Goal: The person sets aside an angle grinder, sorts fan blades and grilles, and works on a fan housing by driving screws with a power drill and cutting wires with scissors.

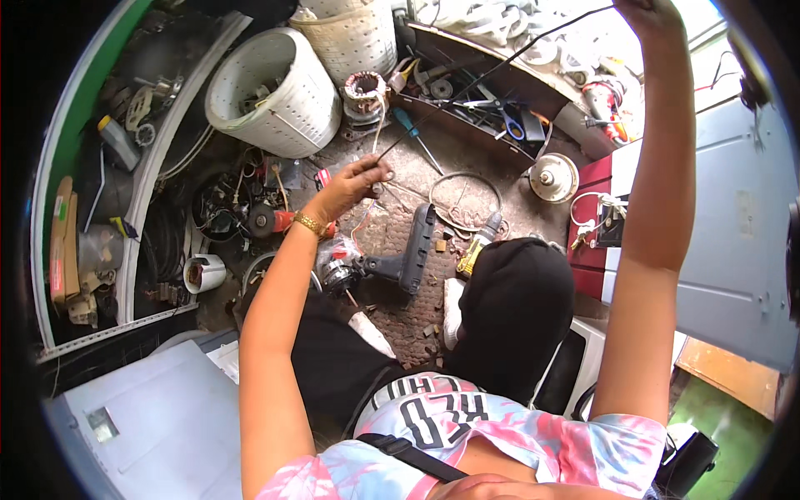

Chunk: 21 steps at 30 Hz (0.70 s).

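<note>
A thin black cord (533, 42) runs taut on a slant between my two hands. My left hand (354, 182) pinches its lower end above the floor, and a gold bracelet sits on that wrist. My right hand (656, 15) is raised at the top edge, closed on the upper end; part of the hand is cut off. Below my left hand lie a black-handled tool (400, 262) and a small motor-like part (337, 275). A yellow drill (479, 246) is by my right knee.
White perforated drums (279, 100) stand at the back left near a copper-wound stator (364, 90). A blue screwdriver (421, 142) lies before an open toolbox (492, 108). A round metal part (553, 178), a looped cable (465, 177) and a white cup (205, 273) are on the floor.
</note>
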Motion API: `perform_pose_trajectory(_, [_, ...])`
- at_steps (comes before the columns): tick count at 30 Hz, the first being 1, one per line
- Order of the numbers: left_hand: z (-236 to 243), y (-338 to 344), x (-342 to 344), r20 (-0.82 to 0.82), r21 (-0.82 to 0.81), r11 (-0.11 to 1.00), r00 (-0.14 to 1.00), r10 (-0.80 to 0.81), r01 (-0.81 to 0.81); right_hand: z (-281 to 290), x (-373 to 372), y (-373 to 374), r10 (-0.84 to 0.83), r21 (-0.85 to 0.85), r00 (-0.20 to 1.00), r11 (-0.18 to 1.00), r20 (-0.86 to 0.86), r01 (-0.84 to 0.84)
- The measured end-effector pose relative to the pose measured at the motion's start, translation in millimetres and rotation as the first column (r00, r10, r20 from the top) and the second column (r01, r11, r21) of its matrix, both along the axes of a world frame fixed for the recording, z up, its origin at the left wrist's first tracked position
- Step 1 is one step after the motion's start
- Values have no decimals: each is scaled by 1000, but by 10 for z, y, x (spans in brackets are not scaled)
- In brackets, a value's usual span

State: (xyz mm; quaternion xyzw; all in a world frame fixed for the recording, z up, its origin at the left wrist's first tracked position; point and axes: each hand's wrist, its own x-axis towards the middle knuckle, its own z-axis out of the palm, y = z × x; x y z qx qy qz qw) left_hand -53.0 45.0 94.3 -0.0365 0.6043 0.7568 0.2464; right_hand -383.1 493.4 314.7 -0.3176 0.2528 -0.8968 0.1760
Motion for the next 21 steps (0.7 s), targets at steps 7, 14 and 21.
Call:
perform_pose_trajectory(7, [589,414,338,-231,-107,992,969,-85,61,-889,361,215,-133,701,689,-107,-713,705])
perform_pose_trajectory(14, [176,567,964,-617,-483,863,756,-218,-145,-1372,2658,-1207,379,641,766,-420,-519,642])
perform_pose_trajectory(21, [133,587,1357,-789,-524,749,563,-246,-406,-1859,3741,-1661,268,947,924,-95,-273,307])
